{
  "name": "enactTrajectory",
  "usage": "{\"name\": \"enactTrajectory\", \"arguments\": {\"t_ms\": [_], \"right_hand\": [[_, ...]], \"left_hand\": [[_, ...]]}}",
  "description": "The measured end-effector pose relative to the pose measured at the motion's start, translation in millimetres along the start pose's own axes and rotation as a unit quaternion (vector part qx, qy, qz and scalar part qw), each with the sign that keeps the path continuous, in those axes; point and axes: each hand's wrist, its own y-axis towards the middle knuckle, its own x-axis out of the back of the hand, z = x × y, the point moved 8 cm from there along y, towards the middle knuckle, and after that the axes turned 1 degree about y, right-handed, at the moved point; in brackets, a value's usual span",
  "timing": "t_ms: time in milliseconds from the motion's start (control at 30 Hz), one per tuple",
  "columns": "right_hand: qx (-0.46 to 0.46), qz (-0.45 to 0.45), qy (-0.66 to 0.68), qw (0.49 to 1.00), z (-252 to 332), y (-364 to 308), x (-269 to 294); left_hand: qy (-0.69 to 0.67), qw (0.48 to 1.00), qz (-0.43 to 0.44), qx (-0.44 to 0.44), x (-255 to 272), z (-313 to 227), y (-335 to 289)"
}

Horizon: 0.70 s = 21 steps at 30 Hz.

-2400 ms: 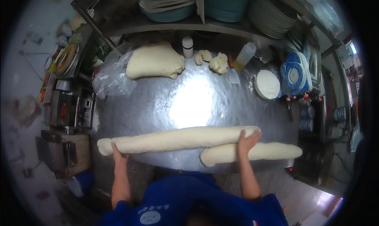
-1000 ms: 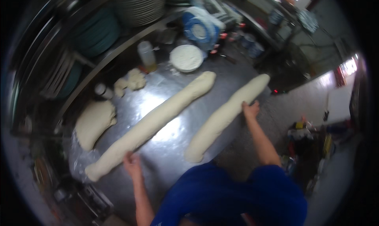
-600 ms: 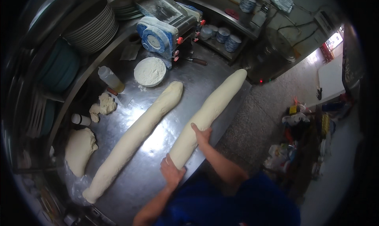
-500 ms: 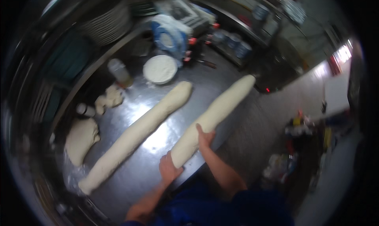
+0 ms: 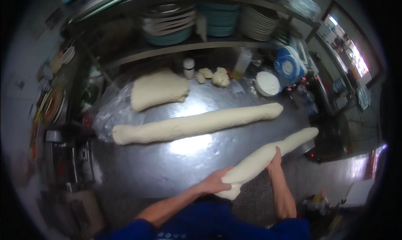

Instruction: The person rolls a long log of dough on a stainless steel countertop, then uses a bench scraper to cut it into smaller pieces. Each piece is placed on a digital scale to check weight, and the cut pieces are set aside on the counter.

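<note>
A thick roll of pale dough [image 5: 261,158] slants across the table's front right edge, with its near end sagging past the edge. My left hand [image 5: 214,182] grips that near end, thumb on top and the other fingers partly hidden. Around the middle of the same roll is my right hand [image 5: 275,159], its thumb over the top and its fingers out of sight beneath. Behind it, a second long dough roll [image 5: 197,124] lies across the steel table [image 5: 138,173], touched by neither hand. A large folded slab of dough [image 5: 158,90] rests farther back on the left.
Small dough lumps [image 5: 220,77], a white-capped shaker [image 5: 189,68], a squeeze bottle [image 5: 242,64] and a bowl of flour [image 5: 267,83] line the back. Crumpled plastic wrap [image 5: 111,114] lies at the left. Stacked plates [image 5: 258,23] fill the shelf above.
My view has swung left. Both hands have shifted the held roll toward me, and its near end now hangs past the table edge. The second roll stays on the table.
</note>
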Motion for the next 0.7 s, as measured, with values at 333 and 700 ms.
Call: {"name": "enactTrajectory", "arguments": {"t_ms": [333, 700], "right_hand": [[-0.145, 0.098, -0.278, 0.945, -375.5, -172.6, -140.5], [0.496, 0.281, -0.634, 0.522, -216.1, -165.3, -234.3]], "left_hand": [[0.224, 0.924, -0.268, 0.157, 265.8, 78.8, -312.5], [0.400, 0.757, -0.516, -0.024, 451.9, -29.0, -232.5]]}}
